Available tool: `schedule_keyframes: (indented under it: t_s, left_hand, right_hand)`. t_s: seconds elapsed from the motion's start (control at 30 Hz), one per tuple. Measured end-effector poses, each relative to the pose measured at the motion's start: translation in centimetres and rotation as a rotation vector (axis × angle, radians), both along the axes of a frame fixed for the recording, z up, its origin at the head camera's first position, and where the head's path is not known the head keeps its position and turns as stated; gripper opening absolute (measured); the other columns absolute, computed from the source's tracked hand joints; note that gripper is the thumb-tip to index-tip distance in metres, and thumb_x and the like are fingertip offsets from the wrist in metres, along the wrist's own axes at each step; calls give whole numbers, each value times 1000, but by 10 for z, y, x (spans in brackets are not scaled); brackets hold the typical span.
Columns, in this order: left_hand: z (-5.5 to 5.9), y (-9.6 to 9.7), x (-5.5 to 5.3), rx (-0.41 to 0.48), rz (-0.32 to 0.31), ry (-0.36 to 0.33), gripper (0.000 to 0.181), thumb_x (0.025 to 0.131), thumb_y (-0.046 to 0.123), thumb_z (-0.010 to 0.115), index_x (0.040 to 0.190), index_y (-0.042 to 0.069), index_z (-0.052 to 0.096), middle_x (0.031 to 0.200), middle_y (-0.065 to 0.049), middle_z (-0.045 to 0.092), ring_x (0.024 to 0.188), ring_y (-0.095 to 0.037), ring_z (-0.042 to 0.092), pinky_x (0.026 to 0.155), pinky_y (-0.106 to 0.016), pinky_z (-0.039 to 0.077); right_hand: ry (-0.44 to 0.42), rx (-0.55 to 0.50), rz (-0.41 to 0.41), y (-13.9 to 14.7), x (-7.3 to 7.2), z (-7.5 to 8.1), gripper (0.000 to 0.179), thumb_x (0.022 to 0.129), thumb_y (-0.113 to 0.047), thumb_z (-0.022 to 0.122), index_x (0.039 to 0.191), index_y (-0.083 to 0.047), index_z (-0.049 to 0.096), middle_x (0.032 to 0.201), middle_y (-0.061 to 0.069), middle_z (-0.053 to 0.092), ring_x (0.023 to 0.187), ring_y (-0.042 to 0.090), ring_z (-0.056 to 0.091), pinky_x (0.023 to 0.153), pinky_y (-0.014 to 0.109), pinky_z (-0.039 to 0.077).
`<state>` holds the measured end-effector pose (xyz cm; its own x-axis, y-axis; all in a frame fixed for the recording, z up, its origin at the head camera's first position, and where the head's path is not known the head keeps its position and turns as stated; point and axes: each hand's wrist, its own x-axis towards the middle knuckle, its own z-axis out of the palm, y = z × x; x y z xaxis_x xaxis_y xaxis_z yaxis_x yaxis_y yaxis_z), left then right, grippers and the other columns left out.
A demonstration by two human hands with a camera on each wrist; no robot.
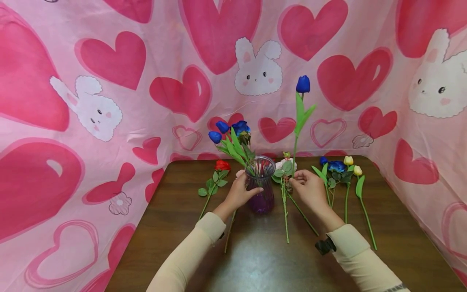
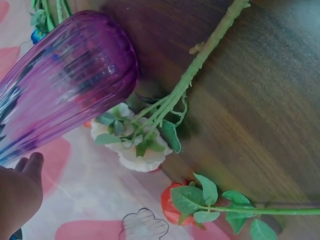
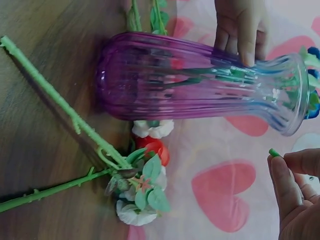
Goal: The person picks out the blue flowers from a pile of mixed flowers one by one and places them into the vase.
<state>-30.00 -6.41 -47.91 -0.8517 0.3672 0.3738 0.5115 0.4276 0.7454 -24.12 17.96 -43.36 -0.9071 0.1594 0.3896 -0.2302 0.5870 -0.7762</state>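
A ribbed glass vase (image 1: pixel 261 190), purple below and clear at the rim, stands on the table. My left hand (image 1: pixel 238 191) grips its upper part, thumb in front; in the right wrist view the fingers of that left hand (image 3: pixel 242 30) lie against the neck. Two blue tulips (image 1: pixel 219 132) and a blue rose (image 1: pixel 240 128) lean left out of the vase. To the right of the vase, my right hand (image 1: pixel 311 192) pinches another blue tulip (image 1: pixel 303 84) low on its stem, holding it upright. Its cut stem end (image 3: pixel 273 152) shows between thumb and finger in the right wrist view.
A red rose (image 1: pixel 222 165) lies left of the vase, and pale flowers (image 1: pixel 286 165) lie behind my right hand. Further right lie a blue rose (image 1: pixel 336 166) and yellow tulips (image 1: pixel 357 170). Heart-patterned cloth (image 1: pixel 226 97) walls the back and sides of the wooden table (image 1: pixel 255 263).
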Motion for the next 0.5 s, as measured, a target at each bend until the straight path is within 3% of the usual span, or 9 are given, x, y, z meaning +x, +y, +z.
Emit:
schedule_keyframes:
  t_s: [0.17,0.37,0.5]
  left_hand:
    - [4,-5,4,38,18,-22,64,82,29,79,137,10,50,125,-8,61,117,-26,58,94,-44,49]
    - [11,-16,10,41,82,22,62,83,32,78,134,7,55,122,-10,63,111,-28,60,92,-46,50]
    - [16,-25,15,95,92,62,54,83,26,79,127,3,61,115,-12,68,104,-26,65,87,-43,53]
  right_hand:
    - [37,2,20,-7,2,7,14,85,-11,76,90,0,68,81,10,70,73,23,69,61,29,52]
    - [64,-25,48,-14,2,10,12,84,-7,75,88,1,67,82,11,70,71,22,68,60,20,51]
    - [67,-39,63,-17,4,13,11,84,-6,75,89,1,67,81,12,70,71,21,68,60,20,51]
